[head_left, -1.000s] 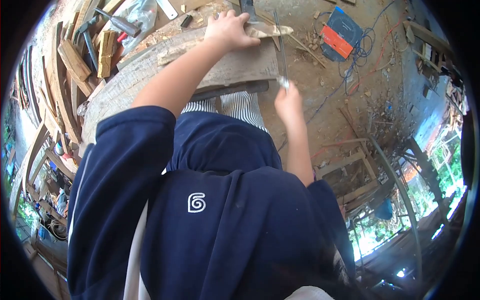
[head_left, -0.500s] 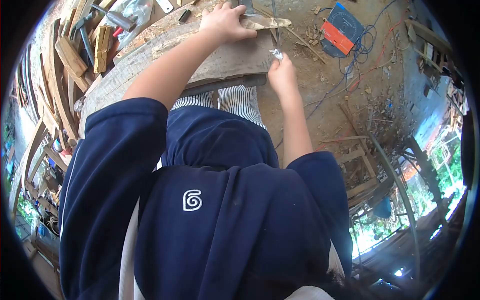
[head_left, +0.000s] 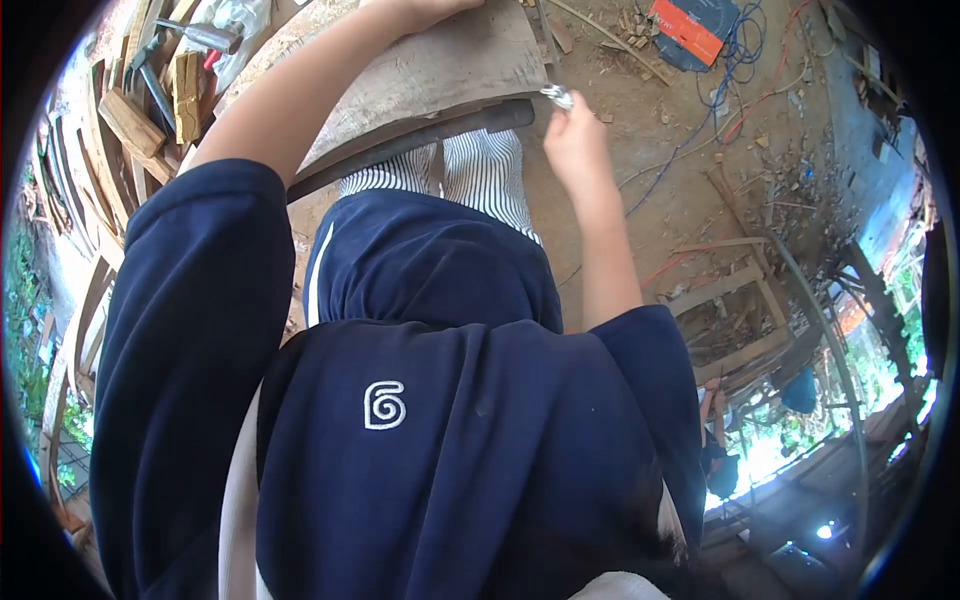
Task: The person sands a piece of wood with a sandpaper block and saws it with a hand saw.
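Note:
My right hand is closed round the pale, white-wrapped handle of what looks like a thin-bladed saw. Its narrow blade runs up past the end of a wide, worn wooden bench and out of the frame. At the top edge my left hand is cut off by the picture. Its thumb lies stretched out over the bench, while the other fingers are hidden. Whatever lies under that palm cannot be seen.
A hammer, a grey-handled tool, a plastic bag and wood offcuts lie left. Right, on the littered floor, are an orange-and-black disc-like item, blue cable and a wooden frame. Someone appears low in the background.
The view has tilted, so the bench and both hands sit higher and the wood piece under my left hand has left the frame. My right hand has drawn the handle nearer my body.

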Demonstrator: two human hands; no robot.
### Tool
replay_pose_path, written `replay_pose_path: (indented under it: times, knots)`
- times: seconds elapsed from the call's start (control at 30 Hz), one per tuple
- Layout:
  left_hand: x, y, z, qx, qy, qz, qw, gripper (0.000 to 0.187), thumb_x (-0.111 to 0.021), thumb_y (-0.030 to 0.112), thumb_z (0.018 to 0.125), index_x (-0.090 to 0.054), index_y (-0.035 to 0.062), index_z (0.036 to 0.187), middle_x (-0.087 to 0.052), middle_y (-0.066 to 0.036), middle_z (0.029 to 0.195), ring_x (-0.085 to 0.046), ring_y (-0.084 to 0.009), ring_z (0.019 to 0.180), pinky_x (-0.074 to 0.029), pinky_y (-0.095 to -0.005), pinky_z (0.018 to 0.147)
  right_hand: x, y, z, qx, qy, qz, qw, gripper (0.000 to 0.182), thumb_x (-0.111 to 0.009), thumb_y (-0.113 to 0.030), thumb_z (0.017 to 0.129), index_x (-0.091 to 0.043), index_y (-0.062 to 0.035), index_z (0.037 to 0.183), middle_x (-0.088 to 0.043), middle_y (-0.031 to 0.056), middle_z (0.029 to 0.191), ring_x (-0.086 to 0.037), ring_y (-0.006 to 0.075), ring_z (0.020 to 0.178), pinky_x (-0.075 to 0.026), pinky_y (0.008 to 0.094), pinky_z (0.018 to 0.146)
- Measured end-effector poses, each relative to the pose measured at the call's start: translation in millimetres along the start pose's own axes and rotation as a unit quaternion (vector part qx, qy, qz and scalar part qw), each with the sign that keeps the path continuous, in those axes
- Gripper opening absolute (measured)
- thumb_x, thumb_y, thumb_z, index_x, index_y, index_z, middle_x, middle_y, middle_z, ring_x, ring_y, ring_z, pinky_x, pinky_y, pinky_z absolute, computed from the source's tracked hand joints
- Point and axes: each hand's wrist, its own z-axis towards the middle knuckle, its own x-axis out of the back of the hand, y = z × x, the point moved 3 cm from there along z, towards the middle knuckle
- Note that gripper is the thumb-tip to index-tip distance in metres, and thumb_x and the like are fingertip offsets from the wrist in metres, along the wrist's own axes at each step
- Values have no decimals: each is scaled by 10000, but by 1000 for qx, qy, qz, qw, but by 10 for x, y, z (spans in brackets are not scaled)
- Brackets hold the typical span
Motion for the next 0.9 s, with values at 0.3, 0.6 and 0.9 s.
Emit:
replay_pose_path:
  times: [0.3, 0.6, 0.9]
  knots:
    - [-166, -6, -73, -252, 133, 72, 956, 329, -637, 297, 901, -690, 65, 1129, -613, -140, 1041, -533, -325, 1131, -394, -437, 1038, 122, 48, -263, -37, -3, -22, 999, 235, -510, -153, 945, -554, 7, 1111, -666, 307, 890, -642, 490, 898, -510, 559, 768]
    - [-260, 84, -185, -269, 152, 92, 947, 290, -591, 241, 927, -644, 57, 1145, -619, -152, 1057, -576, -335, 1088, -441, -456, 990, 126, -180, -617, -105, -28, 0, 994, 237, -519, -154, 938, -522, -1, 1119, -667, 311, 907, -646, 488, 908, -518, 559, 779]
    - [-495, 11, -15, -256, 125, 246, 927, 298, -516, 259, 960, -554, 15, 1125, -569, -213, 1049, -612, -399, 974, -539, -438, 752, 13, -153, -27, -67, 18, -10, 998, 212, -513, -165, 947, -550, -5, 1082, -671, 305, 929, -648, 480, 924, -521, 555, 801]
